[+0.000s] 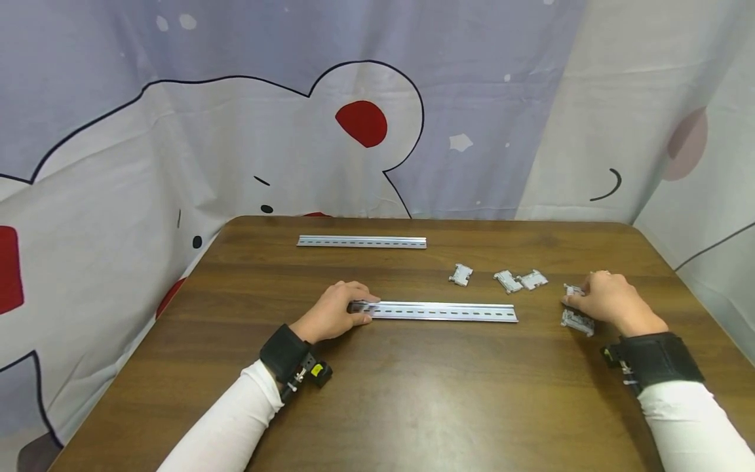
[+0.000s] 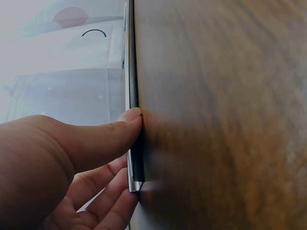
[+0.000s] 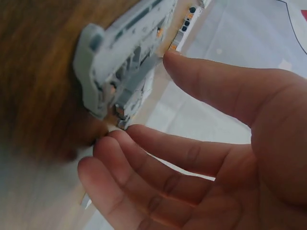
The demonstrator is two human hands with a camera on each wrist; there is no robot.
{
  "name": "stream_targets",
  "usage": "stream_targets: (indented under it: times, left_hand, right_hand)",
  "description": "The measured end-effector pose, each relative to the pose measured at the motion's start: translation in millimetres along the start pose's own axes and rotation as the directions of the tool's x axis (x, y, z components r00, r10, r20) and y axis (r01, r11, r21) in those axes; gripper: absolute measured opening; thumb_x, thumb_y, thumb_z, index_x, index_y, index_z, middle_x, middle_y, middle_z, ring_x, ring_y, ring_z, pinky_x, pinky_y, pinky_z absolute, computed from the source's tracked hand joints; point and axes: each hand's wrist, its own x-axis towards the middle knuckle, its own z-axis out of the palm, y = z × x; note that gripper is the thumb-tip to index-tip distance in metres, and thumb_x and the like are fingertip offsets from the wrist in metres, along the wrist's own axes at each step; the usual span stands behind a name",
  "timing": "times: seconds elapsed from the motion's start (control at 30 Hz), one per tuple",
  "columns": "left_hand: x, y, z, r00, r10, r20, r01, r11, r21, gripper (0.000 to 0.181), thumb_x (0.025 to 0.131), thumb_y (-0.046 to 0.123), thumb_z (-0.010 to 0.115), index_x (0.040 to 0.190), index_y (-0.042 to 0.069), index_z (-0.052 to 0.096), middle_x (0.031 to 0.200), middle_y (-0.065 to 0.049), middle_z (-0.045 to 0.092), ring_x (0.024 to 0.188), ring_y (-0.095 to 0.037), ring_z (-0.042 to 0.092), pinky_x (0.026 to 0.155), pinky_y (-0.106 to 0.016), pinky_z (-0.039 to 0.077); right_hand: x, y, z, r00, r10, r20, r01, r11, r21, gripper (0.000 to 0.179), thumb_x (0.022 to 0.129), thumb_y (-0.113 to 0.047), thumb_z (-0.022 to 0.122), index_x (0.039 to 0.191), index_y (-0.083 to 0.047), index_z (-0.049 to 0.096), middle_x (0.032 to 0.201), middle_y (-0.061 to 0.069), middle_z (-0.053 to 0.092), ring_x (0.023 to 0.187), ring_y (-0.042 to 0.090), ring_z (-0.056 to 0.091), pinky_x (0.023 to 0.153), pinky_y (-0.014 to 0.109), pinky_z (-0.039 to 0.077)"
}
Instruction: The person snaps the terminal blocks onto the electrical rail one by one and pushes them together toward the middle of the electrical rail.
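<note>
A slotted metal DIN rail lies crosswise on the table. My left hand grips its left end, thumb along the near edge and fingers at the far side; the left wrist view shows the thumb pressed to the rail's edge. At the right, my right hand has thumb and curved fingers about a grey terminal block, which is partly covered. A second terminal block lies just nearer and looms large in the right wrist view, hiding part of the grasp between thumb and fingers.
Another slotted rail lies near the table's back edge. Between the rails and my right hand are a single terminal block and two adjoining ones, left and right. A patterned curtain hangs behind the wooden table.
</note>
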Motion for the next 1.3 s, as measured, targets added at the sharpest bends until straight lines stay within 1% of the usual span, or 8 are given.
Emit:
stream_targets:
  times: [0.13, 0.3, 0.4, 0.53, 0.63, 0.87, 1.07, 1.3]
  left_hand:
    - [0.7, 1.2, -0.1, 1.000, -0.004, -0.001, 0.004, 1.000, -0.012, 0.036, 0.086, 0.017, 0.076, 0.122, 0.015, 0.070, 0.126, -0.007, 0.061, 0.113, -0.028, 0.052, 0.094, -0.046, 0.042]
    - [0.7, -0.4, -0.5, 1.000, 0.007, -0.002, -0.007, 1.000, -0.009, 0.036, 0.086, 0.017, 0.076, 0.121, 0.014, 0.070, 0.126, -0.009, 0.061, 0.113, -0.030, 0.052, 0.094, -0.047, 0.042]
    - [1.2, -1.5, -1.2, 1.000, 0.022, -0.007, -0.022, 1.000, -0.002, 0.036, 0.086, 0.017, 0.076, 0.121, 0.014, 0.070, 0.125, -0.008, 0.062, 0.113, -0.030, 0.053, 0.094, -0.048, 0.041]
    - [2.2, -1.6, -2.7, 0.999, 0.035, -0.018, -0.035, 0.999, -0.007, 0.036, 0.085, 0.016, 0.076, 0.121, 0.015, 0.071, 0.123, -0.007, 0.062, 0.113, -0.029, 0.053, 0.096, -0.048, 0.040]
    - [2.0, -1.7, -2.5, 0.999, 0.029, -0.019, -0.029, 0.999, -0.017, 0.036, 0.086, 0.016, 0.076, 0.121, 0.015, 0.071, 0.124, -0.008, 0.062, 0.113, -0.029, 0.053, 0.095, -0.048, 0.041]
    - [-1.8, -4.2, 2.0, 1.000, 0.008, -0.010, -0.008, 1.000, -0.023, 0.035, 0.086, 0.016, 0.076, 0.121, 0.016, 0.071, 0.125, -0.009, 0.061, 0.116, -0.031, 0.052, 0.098, -0.050, 0.039]
    - [-0.9, -3.5, 3.1, 1.000, 0.001, -0.020, -0.002, 1.000, -0.024, 0.035, 0.086, 0.017, 0.076, 0.121, 0.017, 0.071, 0.123, -0.006, 0.062, 0.113, -0.029, 0.052, 0.095, -0.048, 0.041]
    - [-0.1, -1.8, 0.6, 1.000, 0.011, -0.013, -0.011, 1.000, -0.021, 0.035, 0.086, 0.016, 0.075, 0.121, 0.015, 0.071, 0.124, -0.007, 0.062, 0.114, -0.030, 0.052, 0.096, -0.049, 0.040]
  right_hand:
    - [-0.6, -1.8, 2.4, 0.999, -0.012, -0.040, 0.012, 1.000, -0.004, 0.052, 0.086, -0.047, 0.068, 0.090, 0.004, 0.069, 0.080, 0.016, 0.063, 0.074, 0.034, 0.059, 0.061, 0.045, 0.047]
    - [1.3, -4.6, 6.4, 0.998, -0.018, -0.067, 0.017, 1.000, -0.008, 0.045, 0.087, -0.048, 0.067, 0.079, -0.004, 0.070, 0.078, 0.013, 0.061, 0.074, 0.031, 0.057, 0.059, 0.042, 0.045]
    - [2.7, -6.2, 8.1, 0.996, -0.028, -0.082, 0.027, 1.000, -0.014, 0.044, 0.086, -0.044, 0.068, 0.084, 0.000, 0.068, 0.083, 0.018, 0.063, 0.078, 0.037, 0.058, 0.062, 0.045, 0.046]
    - [4.0, -9.8, 9.7, 0.989, -0.079, -0.124, 0.078, 0.997, -0.013, 0.043, 0.087, -0.030, 0.068, 0.105, 0.009, 0.065, 0.092, 0.023, 0.068, 0.088, 0.046, 0.061, 0.069, 0.053, 0.048]
    - [4.0, -12.4, 10.9, 0.986, -0.108, -0.130, 0.110, 0.994, 0.007, 0.042, 0.086, -0.022, 0.069, 0.112, 0.011, 0.062, 0.091, 0.021, 0.068, 0.086, 0.042, 0.063, 0.068, 0.052, 0.049]
    - [5.3, -16.3, 17.0, 0.988, -0.103, -0.113, 0.109, 0.993, 0.046, 0.044, 0.085, -0.017, 0.072, 0.114, 0.014, 0.061, 0.086, 0.015, 0.065, 0.080, 0.032, 0.060, 0.068, 0.045, 0.048]
    - [5.1, -20.5, 17.6, 0.986, -0.107, -0.126, 0.117, 0.990, 0.075, 0.041, 0.083, -0.014, 0.074, 0.112, 0.013, 0.063, 0.096, 0.024, 0.066, 0.090, 0.040, 0.062, 0.073, 0.050, 0.049]
    - [5.0, -24.1, 14.9, 0.979, -0.113, -0.167, 0.133, 0.985, 0.114, 0.038, 0.077, -0.011, 0.079, 0.106, 0.009, 0.064, 0.091, 0.022, 0.064, 0.085, 0.036, 0.061, 0.070, 0.049, 0.048]
